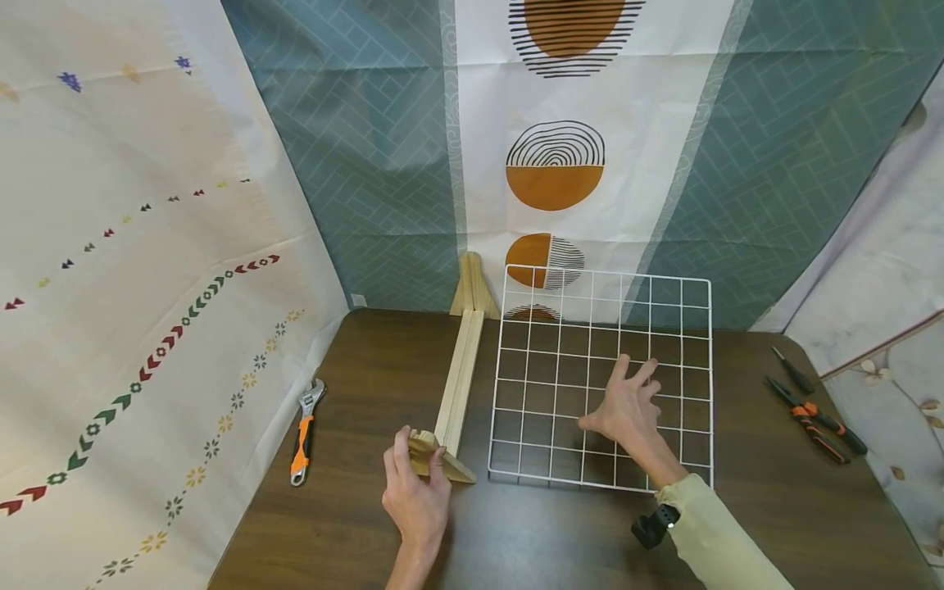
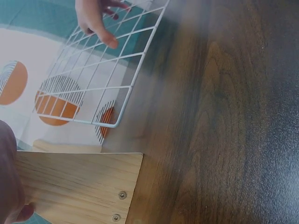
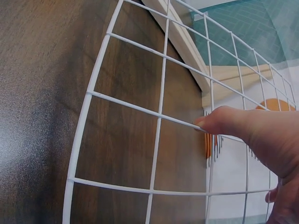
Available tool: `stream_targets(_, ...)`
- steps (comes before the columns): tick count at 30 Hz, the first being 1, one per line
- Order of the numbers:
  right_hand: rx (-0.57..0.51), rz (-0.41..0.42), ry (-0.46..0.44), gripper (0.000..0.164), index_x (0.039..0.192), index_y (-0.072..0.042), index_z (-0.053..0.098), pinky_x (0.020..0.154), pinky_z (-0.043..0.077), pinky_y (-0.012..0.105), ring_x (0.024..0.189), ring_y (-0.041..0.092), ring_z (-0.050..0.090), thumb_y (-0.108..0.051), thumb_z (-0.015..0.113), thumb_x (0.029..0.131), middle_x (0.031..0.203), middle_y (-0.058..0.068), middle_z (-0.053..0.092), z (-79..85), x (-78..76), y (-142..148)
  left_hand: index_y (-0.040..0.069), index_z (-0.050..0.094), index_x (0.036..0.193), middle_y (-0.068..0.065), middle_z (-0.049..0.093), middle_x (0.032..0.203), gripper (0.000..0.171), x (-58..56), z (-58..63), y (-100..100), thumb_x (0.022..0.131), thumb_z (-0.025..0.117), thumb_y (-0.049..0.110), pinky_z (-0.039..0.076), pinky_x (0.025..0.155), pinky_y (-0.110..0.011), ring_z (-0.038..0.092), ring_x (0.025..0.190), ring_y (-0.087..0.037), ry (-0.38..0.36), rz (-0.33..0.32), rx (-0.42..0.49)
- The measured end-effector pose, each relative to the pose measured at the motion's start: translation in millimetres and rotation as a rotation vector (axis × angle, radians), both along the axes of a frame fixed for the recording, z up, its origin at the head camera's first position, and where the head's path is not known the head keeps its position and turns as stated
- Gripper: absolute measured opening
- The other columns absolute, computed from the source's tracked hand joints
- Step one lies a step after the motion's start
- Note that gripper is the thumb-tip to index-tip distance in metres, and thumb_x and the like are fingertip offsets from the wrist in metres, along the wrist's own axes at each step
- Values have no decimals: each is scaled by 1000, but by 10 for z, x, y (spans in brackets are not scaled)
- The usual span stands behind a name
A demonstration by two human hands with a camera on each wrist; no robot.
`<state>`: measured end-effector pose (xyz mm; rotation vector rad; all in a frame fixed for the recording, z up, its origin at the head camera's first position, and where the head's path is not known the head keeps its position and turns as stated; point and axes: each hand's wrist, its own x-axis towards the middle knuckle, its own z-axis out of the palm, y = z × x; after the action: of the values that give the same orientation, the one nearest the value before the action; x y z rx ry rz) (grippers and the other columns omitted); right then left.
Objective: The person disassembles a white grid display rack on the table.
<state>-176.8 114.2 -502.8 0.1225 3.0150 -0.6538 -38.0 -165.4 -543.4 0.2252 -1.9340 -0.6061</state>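
My left hand (image 1: 416, 496) grips the near end board (image 2: 84, 182) of a pale wooden frame (image 1: 459, 381), thumb on one side and fingers on the other. The frame has a long grooved bar between two flared end boards; two screw heads show on the near board in the left wrist view. My right hand (image 1: 627, 410) holds a white wire grid panel (image 1: 588, 356) by its inner wires, fingers spread. Its thumb presses a wire in the right wrist view; the other fingertips are mostly hidden there. The panel is tilted, right of the frame, its lower edge near the table.
An orange-and-black adjustable wrench (image 1: 303, 434) lies at the table's left. Pliers (image 1: 814, 418) and a screwdriver (image 1: 793, 370) lie at the right edge. Patterned cloth (image 1: 383, 164) hangs behind the brown table (image 1: 354, 524).
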Motion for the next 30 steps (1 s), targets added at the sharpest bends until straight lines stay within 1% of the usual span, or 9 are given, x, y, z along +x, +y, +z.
stream_targets(7,18,7,-39,142,153,6,4,71,47,71,125,70,23,-38,98,56,149,47,-10,-37,-12,-19,4,57,128,-17,59,96,55,-3,-8,5,95,63,48,39,36,-47,56,57,-36,-8,6,9)
stream_targets(10,19,5,-61,142,153,7,4,72,46,71,125,69,23,-39,98,56,149,47,-10,-53,-21,-30,4,57,129,-17,59,96,55,1,-9,7,93,67,44,39,36,-47,56,56,-36,-9,4,11)
stream_targets(12,18,4,-70,143,153,8,4,73,46,72,125,70,22,-38,98,56,149,47,-10,-61,-28,-35,4,57,130,-17,59,96,56,4,-9,7,88,74,37,38,36,-47,55,55,-35,-10,-2,11)
stream_targets(14,19,4,-75,143,153,8,4,73,45,73,125,70,23,-38,98,55,148,47,-10,-70,-36,-39,4,56,130,-17,59,96,60,7,-7,6,80,82,26,38,36,-46,54,53,-34,-12,-4,9)
stream_targets(16,22,3,-82,143,153,9,4,74,45,73,124,70,23,-38,98,55,148,47,-10,-78,-44,-40,4,56,130,-16,59,96,66,9,-5,5,72,86,17,38,36,-45,54,52,-33,-12,-5,8)
stream_targets(18,23,2,-90,143,153,9,4,74,45,73,124,70,23,-38,98,56,148,47,-10,-84,-49,-42,4,57,130,-16,59,96,70,9,-4,5,69,89,13,38,36,-45,54,53,-33,-12,-2,7)
stream_targets(30,30,7,-130,142,153,8,6,73,46,72,123,69,25,-37,99,54,147,47,-7,-161,-67,-69,5,57,130,-16,60,96,72,4,-6,16,66,90,10,40,37,-47,57,56,-35,-12,11,21)
